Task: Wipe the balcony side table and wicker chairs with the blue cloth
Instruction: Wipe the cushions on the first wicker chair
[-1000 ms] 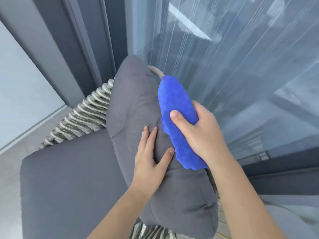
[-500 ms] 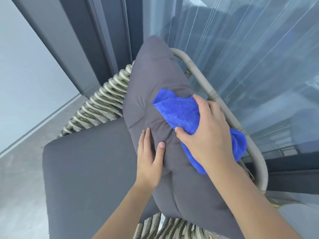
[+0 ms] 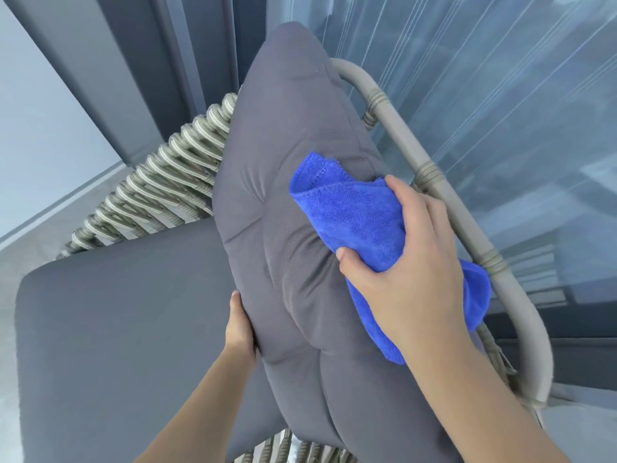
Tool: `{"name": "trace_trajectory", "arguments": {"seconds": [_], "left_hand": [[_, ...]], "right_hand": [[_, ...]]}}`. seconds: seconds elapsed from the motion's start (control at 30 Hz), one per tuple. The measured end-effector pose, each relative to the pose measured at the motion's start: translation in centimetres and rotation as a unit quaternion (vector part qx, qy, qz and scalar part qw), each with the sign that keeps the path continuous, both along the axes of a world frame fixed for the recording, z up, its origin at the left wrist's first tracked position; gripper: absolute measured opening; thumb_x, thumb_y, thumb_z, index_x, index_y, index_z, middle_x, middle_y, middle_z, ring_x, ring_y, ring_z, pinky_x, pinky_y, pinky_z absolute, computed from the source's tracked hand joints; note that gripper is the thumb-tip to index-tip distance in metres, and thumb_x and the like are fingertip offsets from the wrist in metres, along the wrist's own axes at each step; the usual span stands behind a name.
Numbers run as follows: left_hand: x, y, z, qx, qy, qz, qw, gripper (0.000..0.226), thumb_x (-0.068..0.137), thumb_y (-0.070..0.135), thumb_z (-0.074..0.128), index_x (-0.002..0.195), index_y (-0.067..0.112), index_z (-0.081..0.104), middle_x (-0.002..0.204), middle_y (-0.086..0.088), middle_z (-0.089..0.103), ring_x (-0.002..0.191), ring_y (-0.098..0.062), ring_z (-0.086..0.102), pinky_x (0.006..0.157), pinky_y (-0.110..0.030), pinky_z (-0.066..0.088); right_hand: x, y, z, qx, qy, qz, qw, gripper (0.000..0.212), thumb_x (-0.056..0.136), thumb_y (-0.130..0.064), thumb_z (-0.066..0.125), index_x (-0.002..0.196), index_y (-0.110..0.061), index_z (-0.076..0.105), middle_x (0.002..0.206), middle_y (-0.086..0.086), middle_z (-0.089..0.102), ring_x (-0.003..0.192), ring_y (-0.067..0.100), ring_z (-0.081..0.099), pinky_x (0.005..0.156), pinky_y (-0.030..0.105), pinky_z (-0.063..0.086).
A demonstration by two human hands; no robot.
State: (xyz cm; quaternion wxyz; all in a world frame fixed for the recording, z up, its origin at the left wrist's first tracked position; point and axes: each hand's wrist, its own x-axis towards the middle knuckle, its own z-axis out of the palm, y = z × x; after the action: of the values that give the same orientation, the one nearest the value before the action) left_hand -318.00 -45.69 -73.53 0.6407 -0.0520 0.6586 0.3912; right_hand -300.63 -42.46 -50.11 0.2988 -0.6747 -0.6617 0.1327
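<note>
My right hand [image 3: 410, 272] grips the bunched blue cloth [image 3: 354, 215] and presses it on the grey back cushion [image 3: 287, 155] of the wicker chair [image 3: 430, 185]. My left hand [image 3: 238, 329] holds the cushion's left edge. The seat cushion [image 3: 117, 322] lies below, glass railing [image 3: 500, 95] just behind.

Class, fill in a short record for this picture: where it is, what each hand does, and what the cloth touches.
place: wicker chair beside a glass railing
right hand: grips the blue cloth
left hand: holds the back cushion's edge
cloth contact: pressed on the grey back cushion
seat cushion: untouched
</note>
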Motion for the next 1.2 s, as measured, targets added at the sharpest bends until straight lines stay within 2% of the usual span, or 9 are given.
{"name": "trace_trajectory", "arguments": {"seconds": [0.33, 0.43, 0.53, 0.63, 0.77, 0.87, 0.97, 1.1, 1.2], "left_hand": [[-0.1, -0.3, 1.4, 0.034, -0.043, 0.003, 0.998, 0.053, 0.088, 0.075, 0.044, 0.11, 0.041, 0.077, 0.114, 0.007, 0.078, 0.117, -0.019, 0.067, 0.113, -0.045, 0.045], [-0.5, -0.8, 2.3, 0.04, -0.041, 0.003, 0.998, 0.055, 0.086, 0.076, 0.045, 0.115, 0.041, 0.076, 0.116, 0.01, 0.077, 0.119, -0.016, 0.066, 0.114, -0.044, 0.043], [-1.3, -1.5, 3.0, 0.044, -0.019, 0.007, 0.999, 0.062, 0.078, 0.081, 0.049, 0.12, 0.043, 0.074, 0.119, 0.013, 0.076, 0.12, -0.013, 0.065, 0.114, -0.042, 0.042], [-2.3, -2.6, 3.9, 0.035, 0.01, 0.001, 0.999, 0.062, 0.081, 0.082, 0.049, 0.12, 0.041, 0.073, 0.116, 0.016, 0.076, 0.117, -0.011, 0.066, 0.106, -0.039, 0.047], [-4.4, -4.1, 4.0, 0.004, 0.05, 0.001, 0.999, 0.07, 0.079, 0.085, 0.05, 0.127, 0.039, 0.068, 0.12, 0.014, 0.073, 0.112, -0.012, 0.065, 0.103, -0.041, 0.048], [-5.1, -4.5, 3.7, 0.003, 0.048, -0.017, 0.999, 0.068, 0.093, 0.078, 0.043, 0.141, 0.031, 0.058, 0.124, 0.013, 0.065, 0.112, -0.013, 0.059, 0.1, -0.036, 0.041], [-5.4, -4.6, 3.7, 0.002, 0.043, -0.046, 0.998, 0.069, 0.095, 0.076, 0.041, 0.145, 0.03, 0.055, 0.122, 0.012, 0.062, 0.118, -0.015, 0.054, 0.109, -0.036, 0.039], [-6.4, -5.5, 3.2, 0.014, 0.038, -0.064, 0.997, 0.063, 0.093, 0.075, 0.047, 0.132, 0.028, 0.06, 0.12, 0.011, 0.067, 0.114, -0.014, 0.062, 0.105, -0.04, 0.046], [-7.0, -6.4, 2.7, 0.023, 0.063, -0.076, 0.995, 0.057, 0.091, 0.072, 0.054, 0.124, 0.027, 0.061, 0.13, 0.001, 0.065, 0.116, -0.021, 0.063, 0.107, -0.048, 0.049]], "right_hand": [[0.0, 0.2, -0.1, -0.005, -0.003, 0.004, 1.0, 0.083, 0.075, -0.04, 0.084, 0.149, -0.033, 0.046, 0.133, -0.012, 0.049, 0.117, 0.012, 0.051, 0.099, 0.033, 0.044], [0.2, -0.1, 0.3, -0.013, -0.003, 0.007, 1.0, 0.083, 0.075, -0.042, 0.083, 0.149, -0.034, 0.045, 0.133, -0.012, 0.048, 0.121, 0.014, 0.051, 0.098, 0.031, 0.042], [0.3, -0.4, 0.7, -0.022, 0.001, 0.014, 1.0, 0.083, 0.076, -0.043, 0.082, 0.149, -0.037, 0.044, 0.129, -0.02, 0.044, 0.123, 0.011, 0.05, 0.095, 0.023, 0.036], [0.8, -0.3, 1.3, -0.038, 0.011, 0.016, 0.999, 0.082, 0.077, -0.044, 0.081, 0.15, -0.04, 0.042, 0.13, -0.025, 0.042, 0.125, 0.002, 0.047, 0.09, 0.009, 0.03], [1.1, -0.2, 1.3, -0.066, 0.023, 0.018, 0.997, 0.082, 0.079, -0.045, 0.08, 0.15, -0.044, 0.04, 0.133, -0.027, 0.041, 0.121, -0.006, 0.043, 0.092, 0.02, 0.033], [0.4, -0.1, 0.6, -0.08, 0.016, 0.028, 0.996, 0.082, 0.078, -0.048, 0.079, 0.15, -0.043, 0.04, 0.137, -0.022, 0.044, 0.127, 0.004, 0.048, 0.094, 0.026, 0.036], [0.0, 0.0, 0.4, -0.083, 0.005, 0.026, 0.996, 0.081, 0.08, -0.048, 0.079, 0.151, -0.042, 0.039, 0.138, -0.02, 0.044, 0.128, 0.008, 0.049, 0.093, 0.027, 0.036], [-0.2, -0.2, 1.2, -0.073, -0.005, 0.032, 0.997, 0.081, 0.081, -0.044, 0.079, 0.151, -0.041, 0.038, 0.138, -0.022, 0.043, 0.125, 0.0, 0.045, 0.096, 0.025, 0.033], [-0.1, -0.4, 2.1, -0.043, 0.021, 0.05, 0.998, 0.075, 0.082, -0.033, 0.08, 0.145, -0.04, 0.039, 0.131, -0.036, 0.044, 0.117, -0.013, 0.041, 0.093, 0.011, 0.032]]}}
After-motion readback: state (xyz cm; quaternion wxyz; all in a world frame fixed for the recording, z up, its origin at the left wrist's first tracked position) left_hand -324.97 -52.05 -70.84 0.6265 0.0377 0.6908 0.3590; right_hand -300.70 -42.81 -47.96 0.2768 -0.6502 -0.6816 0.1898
